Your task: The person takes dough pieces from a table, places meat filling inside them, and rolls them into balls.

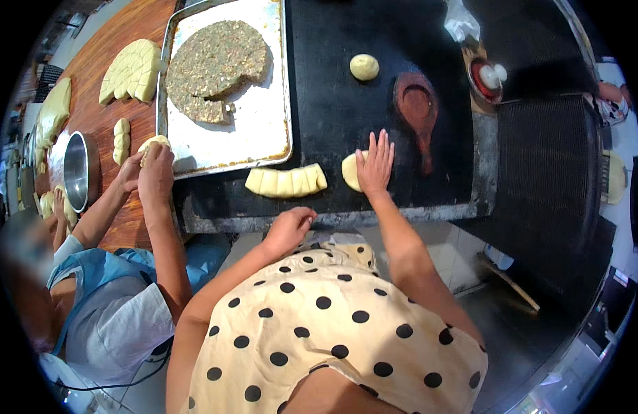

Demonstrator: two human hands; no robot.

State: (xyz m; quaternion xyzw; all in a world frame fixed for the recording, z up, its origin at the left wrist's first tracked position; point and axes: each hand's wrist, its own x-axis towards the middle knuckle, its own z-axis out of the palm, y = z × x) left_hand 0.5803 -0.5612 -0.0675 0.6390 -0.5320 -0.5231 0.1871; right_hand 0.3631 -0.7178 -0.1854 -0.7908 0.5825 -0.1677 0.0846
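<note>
My right hand [375, 165] lies open, fingers stretched out, on a pale round of dough [350, 172] on the black work surface [326, 117]. My left hand [291, 228], fingers loosely curled with nothing visible in them, is at the front edge, below a scored strip of dough [284, 181]. A small dough ball [364, 67] lies farther back, and a reddish wooden paddle-shaped mould [415, 110] lies to the right of my right hand.
A metal tray [286, 138] holds a speckled filling slab [215, 62]. At left, a co-worker's hands [155, 169] handle dough beside a steel bowl [81, 169], cut dough [129, 72] and another person's hand [59, 207]. A red bowl [484, 90] sits back right.
</note>
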